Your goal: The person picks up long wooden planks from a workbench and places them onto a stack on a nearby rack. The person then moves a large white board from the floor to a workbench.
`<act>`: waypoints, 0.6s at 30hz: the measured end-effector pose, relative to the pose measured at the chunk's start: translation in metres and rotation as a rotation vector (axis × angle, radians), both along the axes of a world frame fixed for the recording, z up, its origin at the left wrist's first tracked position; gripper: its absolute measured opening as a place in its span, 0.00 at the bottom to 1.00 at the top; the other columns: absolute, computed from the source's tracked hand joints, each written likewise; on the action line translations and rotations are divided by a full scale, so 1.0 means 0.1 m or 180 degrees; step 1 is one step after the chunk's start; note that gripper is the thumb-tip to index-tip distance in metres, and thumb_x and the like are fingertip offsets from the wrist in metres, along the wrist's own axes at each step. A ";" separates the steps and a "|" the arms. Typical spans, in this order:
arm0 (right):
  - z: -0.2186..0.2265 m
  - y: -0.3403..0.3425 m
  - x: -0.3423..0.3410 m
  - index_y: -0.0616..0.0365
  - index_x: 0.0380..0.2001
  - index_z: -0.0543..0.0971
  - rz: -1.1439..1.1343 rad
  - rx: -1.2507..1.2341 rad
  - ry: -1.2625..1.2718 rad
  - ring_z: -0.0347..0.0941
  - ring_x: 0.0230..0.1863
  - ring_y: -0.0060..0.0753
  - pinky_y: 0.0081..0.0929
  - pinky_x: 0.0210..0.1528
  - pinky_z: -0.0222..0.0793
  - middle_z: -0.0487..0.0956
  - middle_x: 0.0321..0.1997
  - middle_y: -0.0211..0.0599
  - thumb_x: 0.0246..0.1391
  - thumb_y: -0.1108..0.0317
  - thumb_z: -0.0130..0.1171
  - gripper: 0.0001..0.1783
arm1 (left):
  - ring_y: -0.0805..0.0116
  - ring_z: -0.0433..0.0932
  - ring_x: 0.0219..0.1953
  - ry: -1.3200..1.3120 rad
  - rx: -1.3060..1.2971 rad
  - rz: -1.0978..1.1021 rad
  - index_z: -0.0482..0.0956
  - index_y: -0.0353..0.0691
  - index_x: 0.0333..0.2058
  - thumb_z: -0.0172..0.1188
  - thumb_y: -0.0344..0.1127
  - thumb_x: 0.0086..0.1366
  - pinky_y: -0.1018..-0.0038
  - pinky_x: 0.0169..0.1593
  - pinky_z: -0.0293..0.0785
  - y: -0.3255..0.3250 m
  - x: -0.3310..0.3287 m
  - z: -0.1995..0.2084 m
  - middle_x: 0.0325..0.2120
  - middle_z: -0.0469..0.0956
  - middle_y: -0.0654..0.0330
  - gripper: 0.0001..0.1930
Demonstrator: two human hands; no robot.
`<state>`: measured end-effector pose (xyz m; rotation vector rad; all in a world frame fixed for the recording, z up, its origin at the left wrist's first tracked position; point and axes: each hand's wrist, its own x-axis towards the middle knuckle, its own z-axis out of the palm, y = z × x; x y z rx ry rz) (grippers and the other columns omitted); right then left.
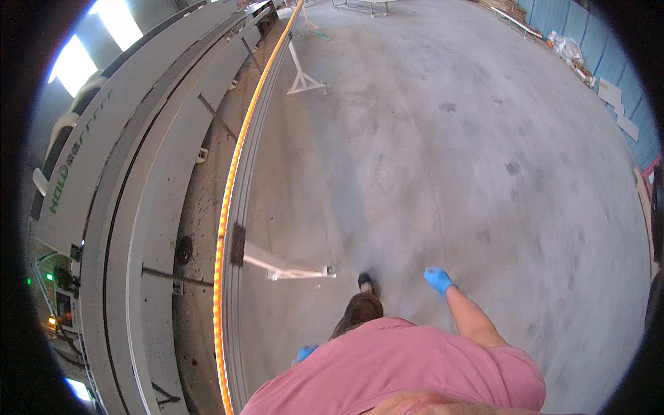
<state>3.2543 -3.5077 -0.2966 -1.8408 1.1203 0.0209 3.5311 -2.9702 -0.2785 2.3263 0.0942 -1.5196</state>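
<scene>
My right hand [438, 279], in a blue glove, hangs in front of me over the concrete floor [498, 207]. Its fingers are curled closed, with nothing showing in them, and it touches no object. Most of my left hand [304, 354], also gloved in blue, is hidden behind my pink shirt. Its fingers cannot be made out. The nearest thing to that hand is the grey rail [238, 304] with a glowing orange strip [220, 283] along it.
A long grey machine [135, 187] runs along the left. White support stands [297, 271] jut from the rail onto the floor. Against the blue wall [622, 62] at right lie flat panels [610, 93] and plastic wrapping [567, 48]. A low frame [370, 5] stands far ahead.
</scene>
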 end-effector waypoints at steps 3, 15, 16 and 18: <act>0.09 -1.33 1.06 0.61 0.29 0.78 -0.0217 -0.0192 -0.0463 0.66 0.28 0.33 0.39 0.31 0.66 0.77 0.28 0.50 0.60 0.61 0.51 0.14 | 0.56 0.77 0.56 0.0163 0.0502 0.0082 0.77 0.29 0.56 0.62 0.54 0.66 0.61 0.60 0.71 -0.67 0.48 -0.04 0.54 0.80 0.50 0.32; -0.80 -3.28 0.59 0.55 0.39 0.85 0.0993 0.0719 0.1765 0.79 0.40 0.56 0.50 0.42 0.74 0.83 0.42 0.54 0.62 0.56 0.50 0.18 | 0.67 0.75 0.36 -0.1119 -0.1781 -0.0199 0.82 0.34 0.49 0.63 0.46 0.68 0.66 0.41 0.74 -7.55 4.54 -0.03 0.34 0.79 0.63 0.21; -0.88 -3.47 0.68 0.55 0.39 0.85 0.0931 0.0862 0.1825 0.79 0.39 0.54 0.49 0.42 0.74 0.83 0.42 0.53 0.62 0.55 0.50 0.18 | 0.65 0.78 0.48 -0.1437 -0.2259 -0.0792 0.77 0.31 0.58 0.63 0.45 0.69 0.68 0.54 0.74 -8.23 4.96 0.20 0.46 0.82 0.57 0.26; -0.98 -3.96 0.65 0.54 0.39 0.85 0.0691 0.1083 0.2074 0.79 0.39 0.51 0.47 0.41 0.74 0.84 0.41 0.51 0.62 0.54 0.51 0.18 | 0.59 0.76 0.60 -0.1469 -0.2441 -0.1095 0.74 0.27 0.59 0.63 0.46 0.69 0.66 0.64 0.69 -9.73 5.21 0.50 0.56 0.79 0.47 0.29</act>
